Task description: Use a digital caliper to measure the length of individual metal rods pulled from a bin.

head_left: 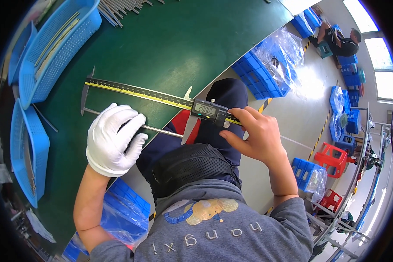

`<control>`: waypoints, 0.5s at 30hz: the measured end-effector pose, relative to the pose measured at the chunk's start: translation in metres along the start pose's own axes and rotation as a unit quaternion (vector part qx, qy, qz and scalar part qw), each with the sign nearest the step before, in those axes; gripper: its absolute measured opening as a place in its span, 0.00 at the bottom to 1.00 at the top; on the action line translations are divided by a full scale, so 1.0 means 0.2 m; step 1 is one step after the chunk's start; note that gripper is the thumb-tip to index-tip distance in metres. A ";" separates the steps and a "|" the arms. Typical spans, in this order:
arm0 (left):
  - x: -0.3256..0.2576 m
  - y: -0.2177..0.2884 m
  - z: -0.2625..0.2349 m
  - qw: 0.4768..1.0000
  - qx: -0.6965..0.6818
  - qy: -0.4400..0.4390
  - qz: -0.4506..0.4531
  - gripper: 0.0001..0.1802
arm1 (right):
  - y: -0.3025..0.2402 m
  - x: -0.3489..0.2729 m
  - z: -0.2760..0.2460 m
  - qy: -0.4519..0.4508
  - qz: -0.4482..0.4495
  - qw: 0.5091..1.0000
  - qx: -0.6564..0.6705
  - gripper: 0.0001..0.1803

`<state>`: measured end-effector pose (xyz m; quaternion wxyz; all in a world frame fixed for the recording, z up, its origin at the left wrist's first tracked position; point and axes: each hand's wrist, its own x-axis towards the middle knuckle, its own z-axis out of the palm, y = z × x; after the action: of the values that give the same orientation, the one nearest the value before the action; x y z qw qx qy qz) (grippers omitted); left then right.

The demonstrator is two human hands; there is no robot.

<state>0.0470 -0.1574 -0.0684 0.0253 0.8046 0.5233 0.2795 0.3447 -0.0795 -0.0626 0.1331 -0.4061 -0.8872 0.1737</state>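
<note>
I see the digital caliper (161,98) spanning from ahead of the left hand (114,139) to the right hand (260,135), a rod (162,130) within the left. Left of both are baskets (68,61); far ahead, loose rods (118,9) on the worktable (174,48).

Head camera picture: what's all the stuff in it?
Long digital caliper: one, black, yellow and silver, centre
Thin metal rod: one, silver, between the caliper's jaws
Flat tabletop: one, green, upper left
Perforated plastic baskets: at least three, light blue, left
Loose metal rods: many, silver, tabletop's top edge
Plastic crates: several, blue, right and lower left
Plastic bags: several, clear, over crates
Plastic stools: two, red, lower right
Seated co-worker: one, dark clothes, upper right
Window panes: at least three, bright white, upper right
Floor: one, grey, right
Mesh item: one, black, lap
Shirt: one, grey, bottom
Legs: two, dark trousers, centre
Left hand: one, white glove, on the rod
Right hand: one, bare, on the caliper
</note>
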 end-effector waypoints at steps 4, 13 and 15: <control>-0.01 0.01 -0.02 1.000 0.009 0.009 -0.004 0.18 | -0.01 0.02 0.02 -0.002 -0.011 1.000 0.011 0.21; 0.00 0.05 0.06 1.000 0.006 0.020 -0.011 0.16 | 0.04 -0.04 0.01 0.031 -0.023 0.999 0.026 0.16; -0.02 0.05 0.06 0.999 0.018 0.027 -0.014 0.16 | 0.05 -0.03 0.01 0.035 -0.027 0.998 0.033 0.16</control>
<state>0.0604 -0.1619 -0.0772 0.0010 0.7895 0.5402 0.2913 0.3553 -0.0784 -0.0691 0.1818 -0.3829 -0.8866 0.1852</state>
